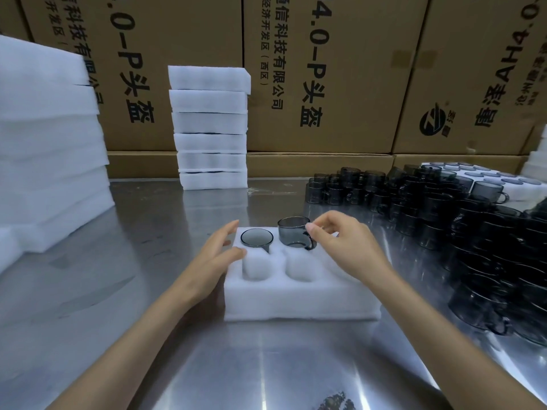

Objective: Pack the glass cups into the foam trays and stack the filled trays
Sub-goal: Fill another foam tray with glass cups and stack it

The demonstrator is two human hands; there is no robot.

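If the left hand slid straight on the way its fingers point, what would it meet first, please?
Little nearby: the left hand points past the foam tray corner; probably the distant stack of filled trays, though depth is unclear.

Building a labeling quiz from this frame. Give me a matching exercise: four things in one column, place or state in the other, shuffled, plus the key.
Things
1. left hand
2. right hand
3. seated cup
4. tray stack

Places or states
A. sunk to its rim in a back pocket of the foam tray
B. at the back of the table, against the boxes
C. pinching the raised cup by rim and handle
D. fingers straight, resting on the tray's left edge

Pairs: 1-D, 2-C, 3-A, 4-B
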